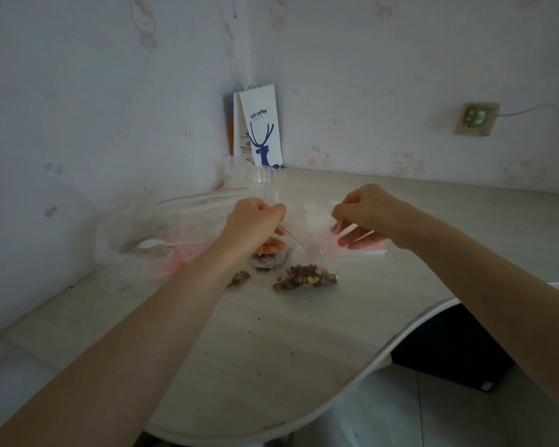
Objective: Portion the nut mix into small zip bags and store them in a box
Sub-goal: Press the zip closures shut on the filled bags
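Desk point(304, 343) serves as landmark. Large clear plastic bag point(136, 233) lies at its far left, slack. Filled zip bag point(307, 276) of nut mix rests mid-desk, just nearer the viewer than both hands. Empty zip bag point(310, 227) is held above mid-desk: left hand point(255, 225) pinched shut on its left edge, right hand point(365, 216) pinched on its right edge. Judgement: the film is light, limp and slippery; grip it at the red seal strip.
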